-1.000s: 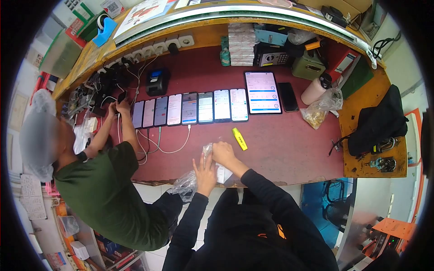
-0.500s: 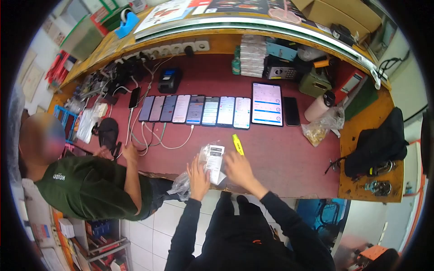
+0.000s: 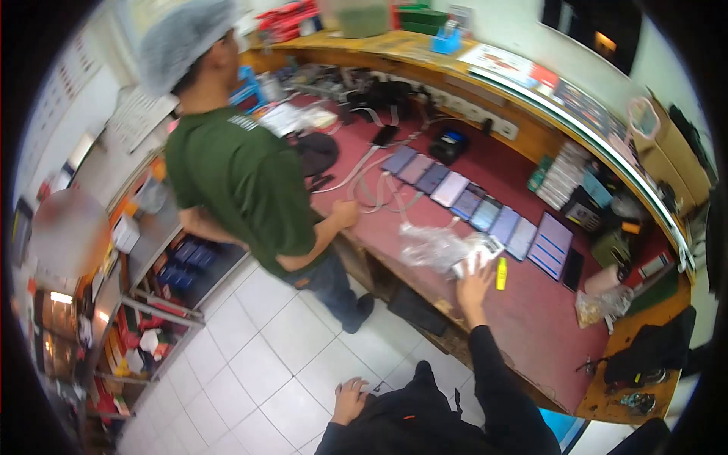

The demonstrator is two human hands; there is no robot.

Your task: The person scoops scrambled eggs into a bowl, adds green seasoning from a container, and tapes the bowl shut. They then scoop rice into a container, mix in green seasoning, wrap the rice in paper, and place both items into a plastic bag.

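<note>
My right hand (image 3: pixel 474 287) lies with its fingers outstretched over a white printed paper slip (image 3: pixel 489 246) near the counter's front edge, holding nothing. A crumpled clear plastic bag (image 3: pixel 432 247) lies against the slip's left side. Just right of that hand is a yellow highlighter (image 3: pixel 501 274). My left hand (image 3: pixel 350 398) is low beside my body, off the counter, its fingers apart and nothing seen in them. Beyond the slip, several phones (image 3: pixel 450 189) form a slanting row, with a lit tablet (image 3: pixel 550 246) at its right end.
A person in a green shirt (image 3: pixel 243 182) and hair net stands at the counter's left, one hand on its edge. Charging cables (image 3: pixel 369 182), a black card terminal (image 3: pixel 449 144), a pink bottle (image 3: pixel 603 280) and a dark bag (image 3: pixel 651 353) are on the counter. Shelving (image 3: pixel 163 303) stands behind the person.
The view has swung left. My left hand has left the slip and bag and dropped beside my body. My right hand has moved onto the slip. The person in green now stands more upright.
</note>
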